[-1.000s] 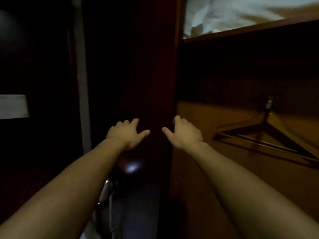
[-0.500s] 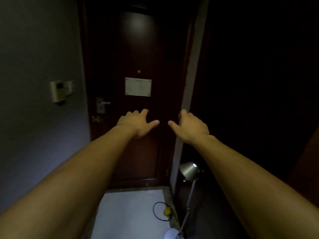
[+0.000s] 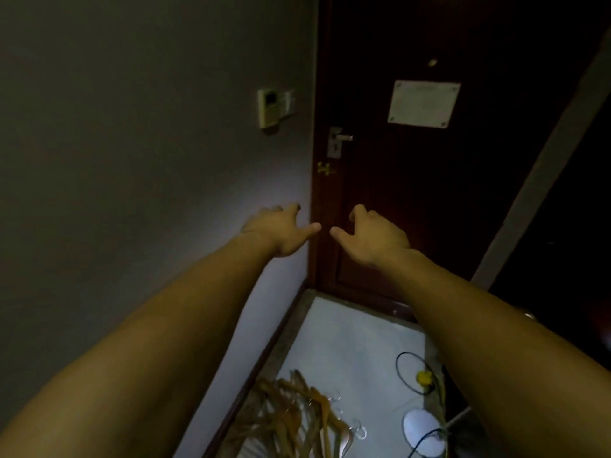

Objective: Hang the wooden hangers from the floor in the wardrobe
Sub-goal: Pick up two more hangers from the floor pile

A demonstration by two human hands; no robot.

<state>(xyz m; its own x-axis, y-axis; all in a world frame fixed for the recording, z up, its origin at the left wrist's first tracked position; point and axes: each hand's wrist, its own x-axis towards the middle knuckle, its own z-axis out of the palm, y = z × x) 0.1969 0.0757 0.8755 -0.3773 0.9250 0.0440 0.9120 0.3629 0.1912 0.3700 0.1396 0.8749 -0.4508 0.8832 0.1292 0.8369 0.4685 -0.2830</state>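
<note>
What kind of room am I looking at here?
Probably a hotel room entryway: a dark door with a lever handle and a posted notice, plus a wall control panel.

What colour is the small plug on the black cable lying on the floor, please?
Yellow plug, head view.

Both arms reach forward, left hand (image 3: pixel 281 231) and right hand (image 3: pixel 375 236) empty with fingers spread, above wooden hangers (image 3: pixel 294 418) piled on the floor (image 3: pixel 344 345) near a dark door (image 3: pixel 429 193).
</note>
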